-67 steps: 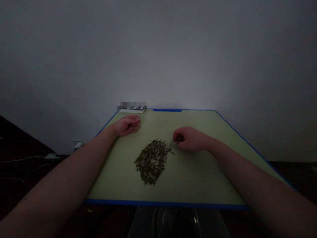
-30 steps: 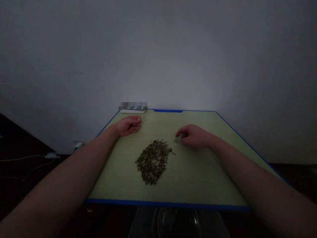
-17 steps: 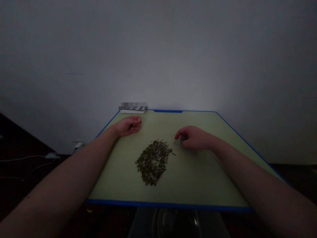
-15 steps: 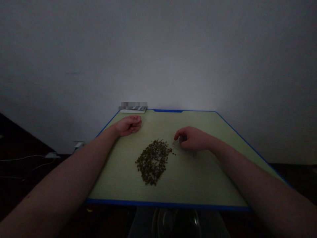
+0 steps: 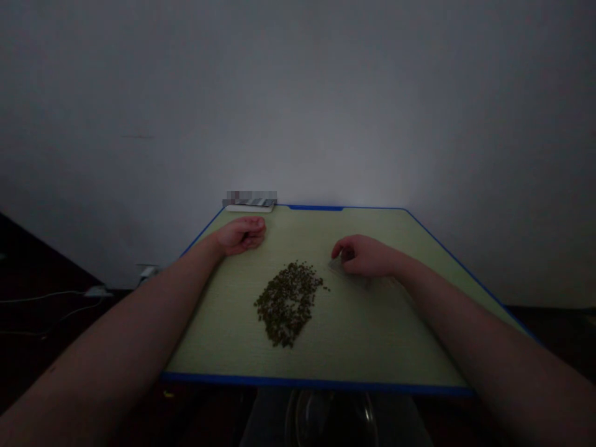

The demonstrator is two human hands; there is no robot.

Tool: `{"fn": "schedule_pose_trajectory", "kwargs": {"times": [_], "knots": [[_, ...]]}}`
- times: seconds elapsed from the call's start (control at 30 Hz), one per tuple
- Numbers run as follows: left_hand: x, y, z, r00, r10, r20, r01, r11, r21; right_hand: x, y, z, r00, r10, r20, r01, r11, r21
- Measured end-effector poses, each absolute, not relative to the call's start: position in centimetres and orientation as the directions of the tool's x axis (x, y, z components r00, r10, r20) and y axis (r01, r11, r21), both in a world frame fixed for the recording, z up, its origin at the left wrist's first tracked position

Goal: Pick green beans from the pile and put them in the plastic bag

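My left hand rests at the table's far left, palm side turned up and fingers curled closed. Whatever those fingers hold, if anything, is hidden. My right hand is right of a pile of small dark green-brown grains or seeds, its fingers bent in toward the thumb. Under and in front of these fingers shows a thin clear plastic bag, blurred and partly covered by the hand. The grains lie in a loose flat patch, with a few strays at its right edge.
The pale green table has a blue edge. At its far left corner lies a flat white-edged object, partly pixelated. Below the near edge is a round shiny bowl-like thing. White cables and a power strip are at left, before a grey wall.
My right hand has shifted slightly away and to the right, and the clear plastic bag has moved with it. My left hand and the pile look unchanged.
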State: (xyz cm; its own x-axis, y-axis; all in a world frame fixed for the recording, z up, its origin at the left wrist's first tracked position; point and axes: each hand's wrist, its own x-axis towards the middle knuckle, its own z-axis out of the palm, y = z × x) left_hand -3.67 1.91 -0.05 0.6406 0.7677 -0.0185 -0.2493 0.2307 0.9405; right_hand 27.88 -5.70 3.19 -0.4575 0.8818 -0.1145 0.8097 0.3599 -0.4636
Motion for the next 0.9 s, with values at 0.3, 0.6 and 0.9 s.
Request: {"fn": "schedule_pose_trajectory", "kwargs": {"times": [0.3, 0.6, 0.9], "knots": [[-3.6, 1.8, 0.0, 0.644, 0.765, -0.023, -0.241, 0.231, 0.942, 27.2, -5.4, 3.5, -0.33, 0.94, -0.087, 0.89, 0.279, -0.36], [-3.7, 1.8, -0.2, 0.633, 0.774, -0.013, -0.248, 0.219, 0.944, 31.4, -4.8, 4.7, -0.179, 0.95, -0.257, 0.958, 0.109, -0.265], [-3.6, 1.9, 0.0, 0.636, 0.771, -0.019, -0.252, 0.23, 0.94, 26.6, -5.6, 3.8, -0.464, 0.885, -0.026, 0.826, 0.421, -0.375]]}}
